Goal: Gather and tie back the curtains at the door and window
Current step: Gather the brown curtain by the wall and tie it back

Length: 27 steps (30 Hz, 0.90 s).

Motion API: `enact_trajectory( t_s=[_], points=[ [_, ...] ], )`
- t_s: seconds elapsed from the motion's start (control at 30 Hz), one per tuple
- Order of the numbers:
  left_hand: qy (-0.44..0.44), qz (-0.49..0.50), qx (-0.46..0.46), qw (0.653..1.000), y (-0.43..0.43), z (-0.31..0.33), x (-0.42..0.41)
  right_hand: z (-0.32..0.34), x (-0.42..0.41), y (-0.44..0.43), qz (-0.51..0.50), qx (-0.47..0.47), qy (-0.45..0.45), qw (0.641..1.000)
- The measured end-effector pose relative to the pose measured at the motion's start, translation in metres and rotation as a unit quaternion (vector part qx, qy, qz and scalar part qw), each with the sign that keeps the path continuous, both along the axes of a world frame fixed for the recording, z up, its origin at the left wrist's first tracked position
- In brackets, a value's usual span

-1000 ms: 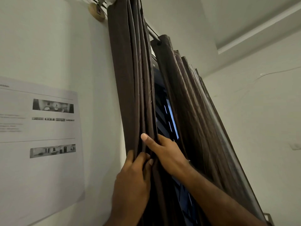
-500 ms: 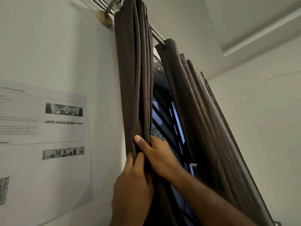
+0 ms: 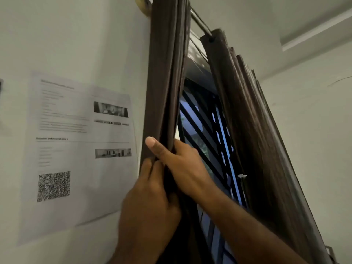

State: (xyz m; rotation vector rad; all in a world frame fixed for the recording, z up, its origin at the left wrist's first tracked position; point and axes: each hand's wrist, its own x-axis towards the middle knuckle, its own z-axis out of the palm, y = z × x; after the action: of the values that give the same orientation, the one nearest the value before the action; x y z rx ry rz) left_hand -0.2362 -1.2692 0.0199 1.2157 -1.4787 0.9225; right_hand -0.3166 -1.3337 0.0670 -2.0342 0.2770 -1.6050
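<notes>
A dark brown left curtain (image 3: 167, 73) hangs bunched into tight folds from a rod (image 3: 200, 22) near the wall. My left hand (image 3: 150, 199) grips the bunch from the left side. From the window side, my right hand (image 3: 179, 164) wraps round the same folds, thumb up across the front. The right curtain (image 3: 253, 130) hangs in pleats further along the rod, apart from both hands. Between the two curtains a window (image 3: 205, 134) with dark bars shows.
A printed paper sheet (image 3: 76, 145) with small photos and a QR code is stuck on the white wall left of the curtain. A round rod bracket (image 3: 142, 5) sits at the top. White wall and ceiling fill the right side.
The left curtain has been pushed further left against the wall, and the gap showing the window has widened. Both hands moved left with the bunched folds and hold them tighter.
</notes>
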Motion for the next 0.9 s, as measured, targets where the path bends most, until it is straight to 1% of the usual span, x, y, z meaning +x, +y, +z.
enact_trajectory(
  t_s=[0.03,0.1,0.2,0.27,0.37,0.43,0.5,0.57,0.67,0.73,0.83,0.9],
  points=[
    [0.002,-0.034,0.036,0.999,-0.005,-0.005,-0.003,-0.006,-0.007,-0.008,0.007,0.023,-0.006,1.0],
    [0.029,-0.107,0.112,0.987,-0.017,-0.019,-0.004,-0.015,-0.019,-0.024,-0.014,0.046,-0.013,0.999],
    [0.078,-0.201,0.219,0.952,-0.036,-0.043,-0.002,-0.026,-0.036,-0.039,-0.045,0.082,0.026,0.995],
    [0.102,-0.238,0.247,0.934,-0.047,-0.062,-0.006,-0.032,-0.044,-0.048,-0.085,0.091,0.074,0.989],
    [0.149,-0.285,0.245,0.915,-0.059,-0.082,-0.009,-0.043,-0.056,-0.061,-0.118,0.117,0.103,0.981],
    [0.174,-0.281,0.271,0.904,-0.064,-0.093,-0.011,-0.058,-0.063,-0.068,-0.106,0.143,0.136,0.975],
    [0.179,-0.253,0.314,0.898,-0.066,-0.105,-0.012,-0.077,-0.07,-0.075,-0.094,0.16,0.162,0.969],
    [0.192,-0.225,0.338,0.894,-0.066,-0.115,-0.015,-0.096,-0.077,-0.081,-0.072,0.176,0.147,0.971],
    [0.229,-0.225,0.346,0.882,-0.061,-0.125,-0.015,-0.122,-0.087,-0.08,-0.023,0.175,0.119,0.977],
    [0.224,-0.237,0.363,0.873,-0.057,-0.129,-0.015,-0.14,-0.093,-0.077,0.008,0.17,0.133,0.976],
    [0.187,-0.251,0.387,0.868,-0.052,-0.135,-0.015,-0.172,-0.097,-0.072,0.043,0.162,0.168,0.971],
    [0.184,-0.256,0.394,0.864,-0.05,-0.137,-0.013,-0.194,-0.099,-0.067,0.096,0.157,0.176,0.967]
  ],
)
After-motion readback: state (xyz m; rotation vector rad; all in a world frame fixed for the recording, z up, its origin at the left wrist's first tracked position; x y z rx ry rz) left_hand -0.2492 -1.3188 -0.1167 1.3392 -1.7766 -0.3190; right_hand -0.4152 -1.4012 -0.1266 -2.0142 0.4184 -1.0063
